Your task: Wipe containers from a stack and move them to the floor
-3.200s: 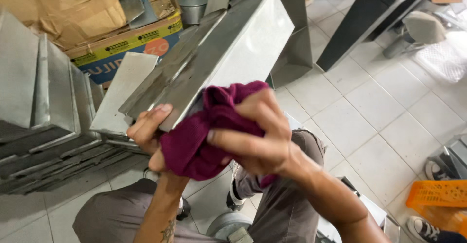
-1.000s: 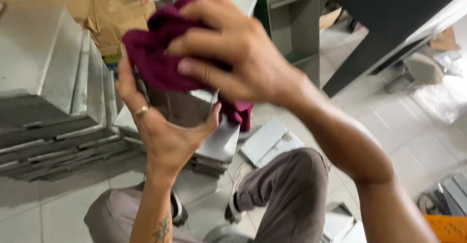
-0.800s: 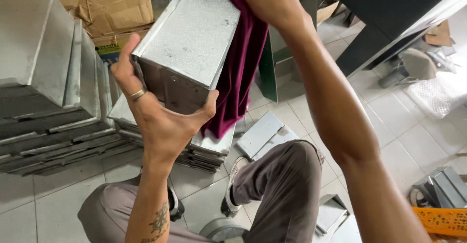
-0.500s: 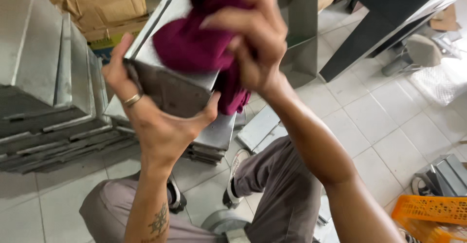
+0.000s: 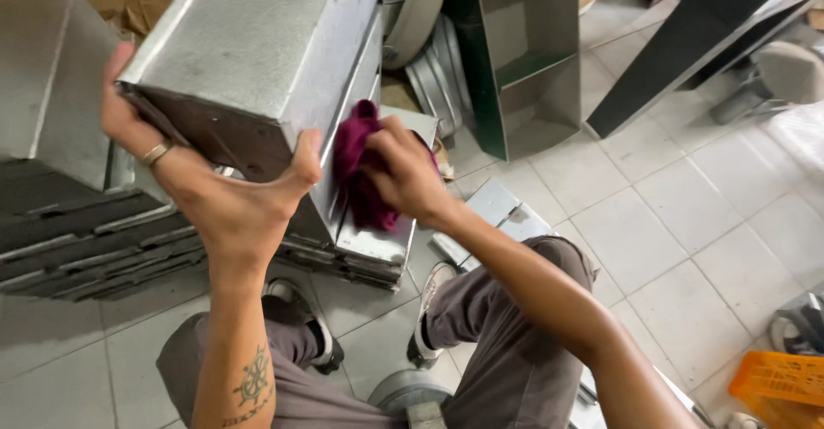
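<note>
Galvanised box [image 5: 257, 43]: near end clamped in spread left hand [image 5: 227, 206]; right hand [image 5: 403, 176] closed on magenta rag [image 5: 356, 176], against side; risks: raw edge cutting palm, box slipping

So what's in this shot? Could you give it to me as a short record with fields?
Left hand: grips the near end of a metal box, ring on one finger
Right hand: presses a maroon rag against the box's side
Posture: seated, knees apart, grey trousers
Left of view: stack of metal sheets
Floor: pale tiles
Lower right corner: orange crate
</note>
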